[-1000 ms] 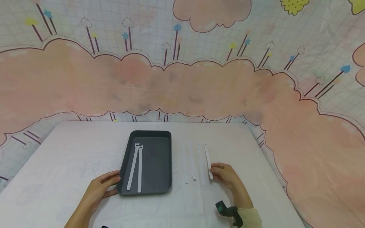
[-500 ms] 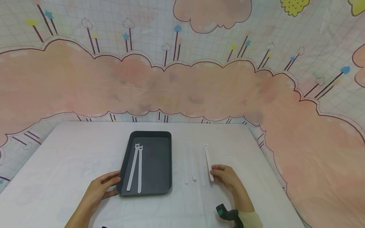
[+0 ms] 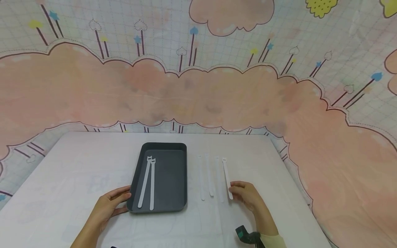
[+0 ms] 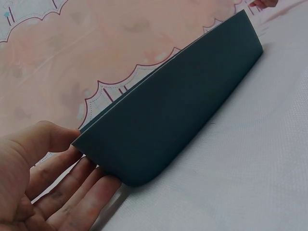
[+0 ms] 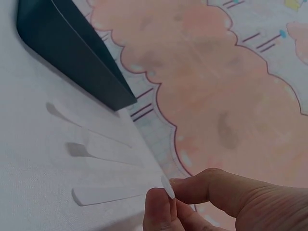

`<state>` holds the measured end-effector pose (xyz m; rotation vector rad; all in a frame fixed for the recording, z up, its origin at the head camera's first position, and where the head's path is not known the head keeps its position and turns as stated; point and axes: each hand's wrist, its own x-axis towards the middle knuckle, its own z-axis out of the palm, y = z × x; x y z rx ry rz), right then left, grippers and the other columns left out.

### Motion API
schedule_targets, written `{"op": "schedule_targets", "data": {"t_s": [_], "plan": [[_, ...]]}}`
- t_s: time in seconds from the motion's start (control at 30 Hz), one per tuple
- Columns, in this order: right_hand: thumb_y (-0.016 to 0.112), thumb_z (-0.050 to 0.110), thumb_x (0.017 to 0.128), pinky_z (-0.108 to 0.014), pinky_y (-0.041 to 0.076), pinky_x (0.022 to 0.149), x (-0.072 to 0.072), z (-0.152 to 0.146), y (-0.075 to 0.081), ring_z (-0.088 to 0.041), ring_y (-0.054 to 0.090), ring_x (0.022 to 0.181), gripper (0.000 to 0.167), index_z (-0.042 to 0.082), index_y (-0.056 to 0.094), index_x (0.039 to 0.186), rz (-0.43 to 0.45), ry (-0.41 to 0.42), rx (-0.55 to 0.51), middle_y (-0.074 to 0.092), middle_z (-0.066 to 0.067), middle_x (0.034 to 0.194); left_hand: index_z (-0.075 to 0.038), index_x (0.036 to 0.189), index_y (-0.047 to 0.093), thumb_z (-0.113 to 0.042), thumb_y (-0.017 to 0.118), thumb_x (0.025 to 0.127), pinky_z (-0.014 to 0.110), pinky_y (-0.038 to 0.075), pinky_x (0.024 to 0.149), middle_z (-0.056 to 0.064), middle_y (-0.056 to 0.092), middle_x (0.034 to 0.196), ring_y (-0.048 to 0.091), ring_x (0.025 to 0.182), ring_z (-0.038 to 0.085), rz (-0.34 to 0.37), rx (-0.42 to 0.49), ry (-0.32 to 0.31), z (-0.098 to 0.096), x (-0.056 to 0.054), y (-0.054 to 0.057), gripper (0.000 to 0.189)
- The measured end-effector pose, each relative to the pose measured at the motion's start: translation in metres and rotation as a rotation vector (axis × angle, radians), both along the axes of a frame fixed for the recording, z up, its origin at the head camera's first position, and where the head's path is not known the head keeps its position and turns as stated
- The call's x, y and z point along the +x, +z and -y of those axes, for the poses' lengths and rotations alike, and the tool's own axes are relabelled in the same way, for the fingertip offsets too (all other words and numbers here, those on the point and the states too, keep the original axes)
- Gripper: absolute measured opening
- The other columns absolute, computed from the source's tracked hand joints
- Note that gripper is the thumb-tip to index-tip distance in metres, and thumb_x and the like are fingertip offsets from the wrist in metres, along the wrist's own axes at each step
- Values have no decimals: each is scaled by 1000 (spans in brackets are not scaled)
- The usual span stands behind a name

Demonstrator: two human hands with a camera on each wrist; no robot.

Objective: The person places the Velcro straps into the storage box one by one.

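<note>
My left hand (image 3: 107, 204) grips the dark grey rectangular tray (image 3: 170, 175) at its near left corner. In the left wrist view, the thumb lies at the rim and the fingers bend against the outer wall (image 4: 168, 115). Two white hook-and-loop cable ties (image 3: 152, 186) with slotted heads lie side by side in the tray's left half, their heads close together. Right of the tray, my right hand (image 3: 247, 195) pinches the near end of another white cable tie (image 3: 226, 177) between thumb and fingers. Its tip (image 5: 167, 185) shows at the fingertips in the right wrist view.
Three more white cable ties (image 3: 209, 179) lie in a row on the white tabletop (image 3: 87, 162), between tray and right hand; they barely stand out from it. A patterned cloth (image 3: 198, 93) hangs behind the table. A dark wrist device (image 3: 248, 237) sits at the right sleeve.
My right hand has drawn slightly toward me, and the pinched cable tie has come with it. The left hand and tray stay put.
</note>
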<state>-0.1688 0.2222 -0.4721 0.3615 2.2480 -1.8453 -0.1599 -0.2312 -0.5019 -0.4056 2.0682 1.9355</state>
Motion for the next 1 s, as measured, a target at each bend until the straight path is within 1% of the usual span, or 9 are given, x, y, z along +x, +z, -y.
{"op": "schedule_targets", "data": {"t_s": [0.17,0.27,0.43,0.63,0.87,1.0], "plan": [[66,1,87,-22,56,67,5,2,3,-16,61,78,34,-15,61,116,1,-10,5,66,-12,95,2,140,51,-25,73,91,34,61,81,-1,68,119,66,91,1,-5,-5,-3,0,0,0,61],[66,2,87,-23,56,69,8,2,3,-16,62,80,35,-16,60,117,-2,-7,6,66,-12,97,2,140,51,-27,73,90,34,61,81,1,67,121,66,91,1,-5,-16,-4,0,0,0,62],[65,2,88,-22,57,71,13,1,3,-16,62,82,38,-17,57,120,-15,22,-9,67,-10,96,3,141,50,-28,73,90,35,61,81,7,65,126,66,92,1,-8,-25,-12,1,0,0,63],[66,1,87,-22,57,71,14,0,1,-15,63,80,42,-18,54,123,-14,48,-46,69,-8,95,3,141,49,-26,73,91,35,61,81,6,65,126,66,91,1,-4,-22,-10,0,-1,0,64],[67,1,87,-22,57,73,15,1,2,-15,65,83,46,-17,51,127,-13,79,-71,68,-10,100,3,141,49,-27,73,90,35,61,81,7,65,127,66,92,2,-5,-19,-13,1,-2,-1,64],[67,1,88,-22,58,74,16,4,2,-13,65,83,48,-18,49,129,-23,105,-114,69,-9,100,3,141,49,-27,73,91,35,61,82,8,64,128,66,92,1,-6,-22,-16,1,-1,-1,64]]}}
